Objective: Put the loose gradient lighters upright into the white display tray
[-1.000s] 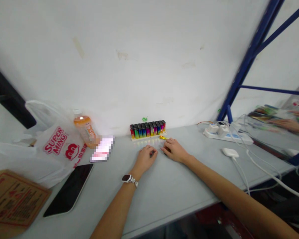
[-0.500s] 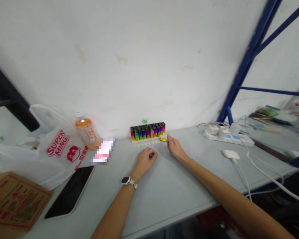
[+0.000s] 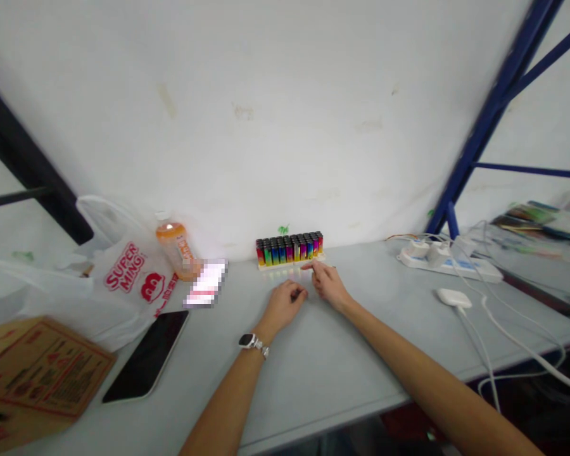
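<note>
A white tray [image 3: 266, 268] of many-coloured lighters with black tops [image 3: 289, 251] stands against the wall. My right hand [image 3: 330, 285] is at the tray's front right corner, index finger stretched left along its front edge, the other fingers curled. A small dark end shows behind the knuckles; whatever lies under these fingers is hidden. My left hand [image 3: 285, 304], a watch [image 3: 247, 341] on its wrist, rests on the table just left of it. Its fingers are curled closed around a dark spot that I cannot identify.
At the left are a plastic bag [image 3: 123, 278], a cardboard box [image 3: 52, 373], an orange drink bottle [image 3: 173, 247], a lit screen [image 3: 208, 282] and a dark phone [image 3: 147, 358]. A power strip [image 3: 479, 270], white charger [image 3: 453, 297] and cables lie right, by a blue frame [image 3: 479, 133].
My right hand has moved left along the tray front and stretched its index finger. The yellow lighter lying by its fingertips is now out of sight. The view has shifted slightly right-to-left.
</note>
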